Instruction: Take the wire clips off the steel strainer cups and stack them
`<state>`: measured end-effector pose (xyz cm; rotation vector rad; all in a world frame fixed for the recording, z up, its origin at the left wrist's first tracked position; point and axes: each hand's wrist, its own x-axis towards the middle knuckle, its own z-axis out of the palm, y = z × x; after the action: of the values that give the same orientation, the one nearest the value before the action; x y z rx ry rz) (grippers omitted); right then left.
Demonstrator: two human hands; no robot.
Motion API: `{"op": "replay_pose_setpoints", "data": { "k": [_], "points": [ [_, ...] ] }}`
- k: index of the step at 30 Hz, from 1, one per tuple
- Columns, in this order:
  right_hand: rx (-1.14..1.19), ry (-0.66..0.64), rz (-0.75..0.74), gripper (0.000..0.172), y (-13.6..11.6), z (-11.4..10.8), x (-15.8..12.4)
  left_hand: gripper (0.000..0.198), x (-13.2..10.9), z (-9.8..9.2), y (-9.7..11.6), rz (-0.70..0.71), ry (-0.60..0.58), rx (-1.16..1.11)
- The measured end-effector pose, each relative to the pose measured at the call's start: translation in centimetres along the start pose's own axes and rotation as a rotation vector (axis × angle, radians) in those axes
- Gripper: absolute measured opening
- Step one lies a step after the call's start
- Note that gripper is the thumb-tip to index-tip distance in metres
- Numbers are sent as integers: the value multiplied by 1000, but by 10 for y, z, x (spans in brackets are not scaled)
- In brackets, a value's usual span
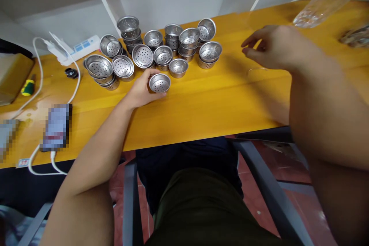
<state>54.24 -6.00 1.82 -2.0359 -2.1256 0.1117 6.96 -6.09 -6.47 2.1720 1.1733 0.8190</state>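
Head view: left hand (142, 91) on strainer cup (159, 83)

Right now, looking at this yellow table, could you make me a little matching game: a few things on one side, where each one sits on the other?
Things:
1. strainer cup
2. screwdriver
3. power strip
4. right hand

Places:
A. at the table's far left, beside a brown box
B. raised over bare table, holding nothing
C. in the left hand, nearest the table's front edge
D. at the back edge, left of the pile of cups

Pairs: 1-C, 2-A, 3-D, 4-B
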Motion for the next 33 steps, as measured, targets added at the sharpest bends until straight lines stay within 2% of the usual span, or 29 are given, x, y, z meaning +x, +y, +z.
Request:
{"op": "replay_pose_setpoints", "data": {
  "k": [2,4,6,10,13,17,20,24,28,31,33],
  "points": [
    [65,30,-111,31,-32,-8,1,81,0,-2,1,-35,-9,40],
    [134,-7,-317,26,-61,-5,4,81,0,-4,0,-38,-5,86],
    [187,-91,-481,25,-86,9,10,85,0,-7,-3,-40,-3,141],
    [158,-112,-614,37,-117,55,27,93,1,-10,-9,-46,-26,196],
    [143,-163,-693,40,-127,84,35,93,1,-9,-12,-14,-42,172],
    [179,-153,-733,30,-130,101,38,92,0,-7,-10,46,-38,146],
    [253,-111,-747,19,-128,101,36,95,-2,-8,-3,123,-10,171],
    [396,-43,-782,8,-125,93,27,86,-3,-7,3,260,40,168],
    [574,5,-801,15,-135,83,10,94,1,0,-3,351,93,91],
    [651,-1,-884,14,-149,82,-3,112,3,3,-7,392,92,51],
    [695,-18,-949,17,-157,86,-8,110,3,3,-6,399,70,53]
  ]
}}
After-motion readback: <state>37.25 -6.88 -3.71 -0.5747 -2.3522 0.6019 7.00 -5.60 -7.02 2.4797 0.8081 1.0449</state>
